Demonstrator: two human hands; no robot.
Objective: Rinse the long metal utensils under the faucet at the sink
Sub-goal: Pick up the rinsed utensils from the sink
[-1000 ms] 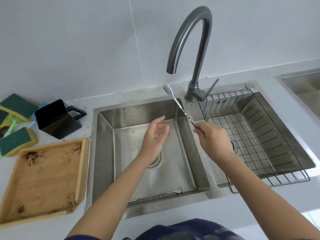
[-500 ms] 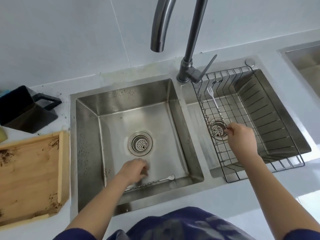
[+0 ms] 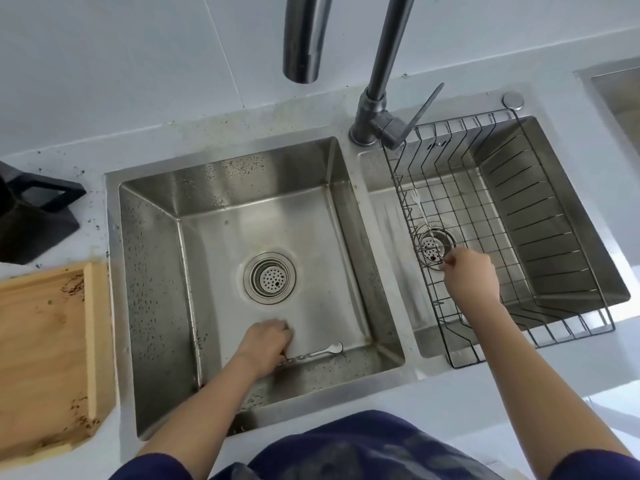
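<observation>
A long twisted-handle metal spoon [image 3: 317, 353] lies along the front of the left sink basin [image 3: 156, 271]. My left hand [image 3: 266, 342] is closed on its handle end at the basin floor. A long thin metal fork [image 3: 424, 218] lies in the wire rack [image 3: 540, 216] inside the right basin, tines toward the back. My right hand [image 3: 469, 273] pinches the fork's handle end, low in the rack. The dark faucet spout [image 3: 301, 46] hangs above the left basin; no water is running.
A wooden tray [image 3: 45, 355] with dark crumbs sits on the counter at left, a black container [image 3: 31, 223] behind it. The left basin's walls are speckled with dark bits, and its drain strainer [image 3: 269, 278] is uncovered. Another sink edge [image 3: 613, 88] shows at far right.
My right hand carried the fork from under the spout into the wire rack and lowered it flat. My left hand dropped to the basin floor and closed on the spoon's handle.
</observation>
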